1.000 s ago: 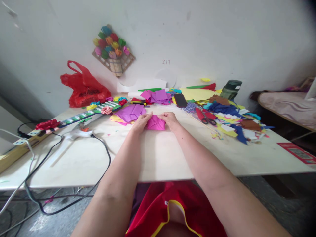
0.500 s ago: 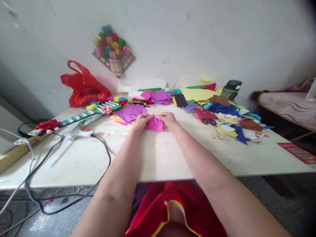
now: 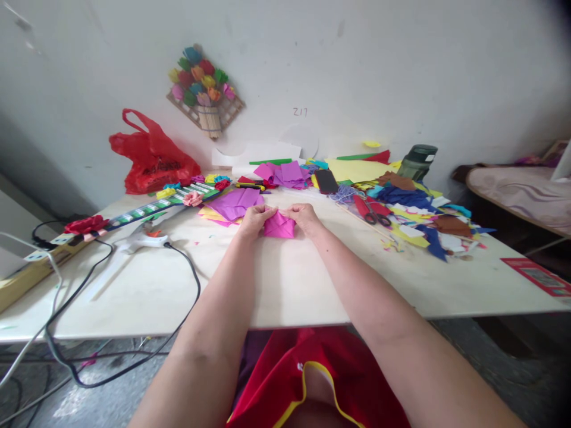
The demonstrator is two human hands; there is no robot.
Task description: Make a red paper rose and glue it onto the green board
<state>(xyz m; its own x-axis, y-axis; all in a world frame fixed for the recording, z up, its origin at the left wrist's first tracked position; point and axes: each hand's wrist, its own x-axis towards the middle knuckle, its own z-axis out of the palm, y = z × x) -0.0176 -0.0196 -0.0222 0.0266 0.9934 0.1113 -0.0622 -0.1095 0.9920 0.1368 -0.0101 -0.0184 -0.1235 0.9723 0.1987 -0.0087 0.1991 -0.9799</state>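
Observation:
A folded magenta paper square (image 3: 279, 226) lies on the pale table (image 3: 276, 285) in front of me. My left hand (image 3: 254, 219) pinches its left top corner and my right hand (image 3: 306, 217) pinches its right top corner; the fingertips nearly meet above the paper. Creases show across the paper's face. Just behind my left hand lies a stack of purple and yellow paper sheets (image 3: 234, 204).
Red-handled scissors (image 3: 372, 213) and several coloured paper scraps (image 3: 419, 220) lie to the right. A glue gun (image 3: 143, 238) with a black cable (image 3: 134, 309) sits left, beside a red plastic bag (image 3: 151, 157). A black phone (image 3: 326, 181) and green bottle (image 3: 417, 161) stand behind.
Both hands have drawn closer together over the magenta paper, folding its upper corners inward; the paper looks narrower and sits slightly nearer to me.

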